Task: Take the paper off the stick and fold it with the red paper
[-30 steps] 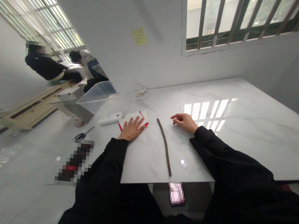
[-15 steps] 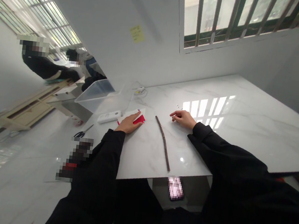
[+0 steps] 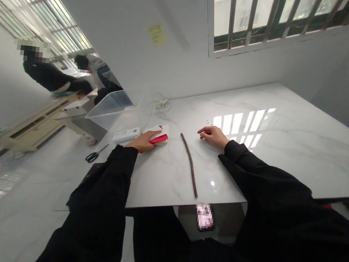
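Observation:
On the white marbled tabletop (image 3: 169, 176), my left hand (image 3: 141, 141) is closed round the left side of some folded red and white paper (image 3: 161, 138); part of the paper is hidden under the hand. A thin brown stick (image 3: 189, 160), slightly bent, lies between my two hands and touches neither. To the right of the stick, my right hand (image 3: 214, 136) rests on its side with fingers loosely bent and apart, holding nothing visible. Just beyond its fingertips are several tiny whitish bits (image 3: 207, 122), too small to name.
A white oblong device (image 3: 126, 135) lies beside my left hand. Black-handled scissors (image 3: 94, 155) are further left. A clear plastic bin (image 3: 109, 109) and a cable (image 3: 162, 103) are toward the wall. A phone (image 3: 205, 217) is below the table edge. Two people are at the back left.
My left hand has shifted slightly left, from lying flat over the red and white paper to gripping its side. The right hand has barely moved; the view has tilted a little.

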`<state>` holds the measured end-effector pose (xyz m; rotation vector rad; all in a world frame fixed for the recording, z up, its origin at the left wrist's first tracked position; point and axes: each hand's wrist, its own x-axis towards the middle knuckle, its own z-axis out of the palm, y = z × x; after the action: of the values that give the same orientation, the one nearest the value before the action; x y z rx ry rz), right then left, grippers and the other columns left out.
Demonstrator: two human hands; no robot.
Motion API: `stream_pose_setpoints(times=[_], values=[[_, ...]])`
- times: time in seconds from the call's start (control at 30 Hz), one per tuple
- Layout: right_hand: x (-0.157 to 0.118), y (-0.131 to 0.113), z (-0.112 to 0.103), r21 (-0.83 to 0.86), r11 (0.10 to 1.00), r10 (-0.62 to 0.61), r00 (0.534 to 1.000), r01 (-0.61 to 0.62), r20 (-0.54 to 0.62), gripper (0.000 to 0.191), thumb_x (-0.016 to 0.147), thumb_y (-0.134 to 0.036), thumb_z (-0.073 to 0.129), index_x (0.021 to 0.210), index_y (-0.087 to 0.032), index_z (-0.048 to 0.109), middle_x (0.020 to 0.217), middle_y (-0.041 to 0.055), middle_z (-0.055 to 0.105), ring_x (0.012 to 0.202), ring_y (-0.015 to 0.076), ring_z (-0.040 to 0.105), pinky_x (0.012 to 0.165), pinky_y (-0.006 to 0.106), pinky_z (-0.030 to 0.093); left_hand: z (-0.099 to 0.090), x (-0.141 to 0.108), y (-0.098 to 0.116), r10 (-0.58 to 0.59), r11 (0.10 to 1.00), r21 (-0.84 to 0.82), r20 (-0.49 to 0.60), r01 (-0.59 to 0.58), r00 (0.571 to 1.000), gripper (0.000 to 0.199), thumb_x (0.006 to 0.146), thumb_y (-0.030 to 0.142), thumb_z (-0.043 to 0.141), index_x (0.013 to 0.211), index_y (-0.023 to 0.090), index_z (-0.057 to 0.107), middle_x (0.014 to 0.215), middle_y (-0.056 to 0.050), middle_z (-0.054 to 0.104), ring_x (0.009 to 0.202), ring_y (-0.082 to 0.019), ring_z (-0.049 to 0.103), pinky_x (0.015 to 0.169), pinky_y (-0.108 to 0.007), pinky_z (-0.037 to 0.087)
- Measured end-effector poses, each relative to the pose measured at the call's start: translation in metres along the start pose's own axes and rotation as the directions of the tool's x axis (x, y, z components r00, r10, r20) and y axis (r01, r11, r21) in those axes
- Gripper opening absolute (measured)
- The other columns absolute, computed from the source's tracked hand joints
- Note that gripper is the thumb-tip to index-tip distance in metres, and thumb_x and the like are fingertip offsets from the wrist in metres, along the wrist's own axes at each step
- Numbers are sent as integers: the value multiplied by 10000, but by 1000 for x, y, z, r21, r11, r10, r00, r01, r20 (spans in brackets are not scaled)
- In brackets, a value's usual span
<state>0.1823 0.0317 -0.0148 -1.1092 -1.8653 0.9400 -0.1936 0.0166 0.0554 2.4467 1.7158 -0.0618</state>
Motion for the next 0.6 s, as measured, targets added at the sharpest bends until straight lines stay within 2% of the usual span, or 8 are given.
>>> stream_pose_setpoints(times=[0.1, 0.17, 0.3, 0.43, 0.6], values=[[0, 0, 1, 3, 1000, 1, 1000, -1, 3, 235, 866, -212, 601, 1015, -172, 779, 780, 35, 775, 703, 138, 686, 691, 234, 487, 5, -2, 1, -12, 999, 50, -97, 17, 995, 687, 735, 256, 608, 1418, 185, 570, 1337, -131, 653, 1234, -310, 605, 1059, -383, 439], [0, 0, 1, 5, 1000, -6, 1000, 5, 3, 231, 862, -209, 604, 1007, -173, 780, 773, 33, 773, 707, 139, 688, 700, 234, 491, 7, -6, 2, -25, 998, 54, -121, 32, 992, 657, 750, 260, 610, 1403, 194, 583, 1268, -114, 695, 1169, -304, 643, 1036, -385, 456], [1, 0, 2, 10, 1000, -11, 1000, 11, -3, 227, 860, -212, 605, 999, -175, 781, 767, 31, 771, 709, 141, 692, 712, 237, 500, 15, -16, 8, -74, 995, 56, -195, 86, 978, 580, 790, 302, 623, 1359, 186, 613, 1242, -107, 713, 1094, -291, 676, 1003, -381, 482], [1, -1, 2, 7, 1000, -12, 1000, 12, 2, 226, 862, -212, 603, 999, -172, 779, 771, 33, 772, 733, 147, 704, 729, 240, 507, 30, -25, 17, -91, 985, 109, -330, 134, 940, 408, 870, 318, 575, 1248, 204, 681, 1280, -105, 696, 1171, -294, 642, 1007, -382, 476], [0, -2, 1, -2, 1000, -20, 1000, 20, 0, 218, 859, -210, 606, 989, -179, 780, 767, 30, 771, 743, 153, 706, 751, 254, 509, 40, -32, 29, -231, 955, 59, -462, 289, 856, 368, 910, 306, 534, 1228, 196, 684, 1198, -124, 725, 1084, -305, 674, 945, -385, 492]])
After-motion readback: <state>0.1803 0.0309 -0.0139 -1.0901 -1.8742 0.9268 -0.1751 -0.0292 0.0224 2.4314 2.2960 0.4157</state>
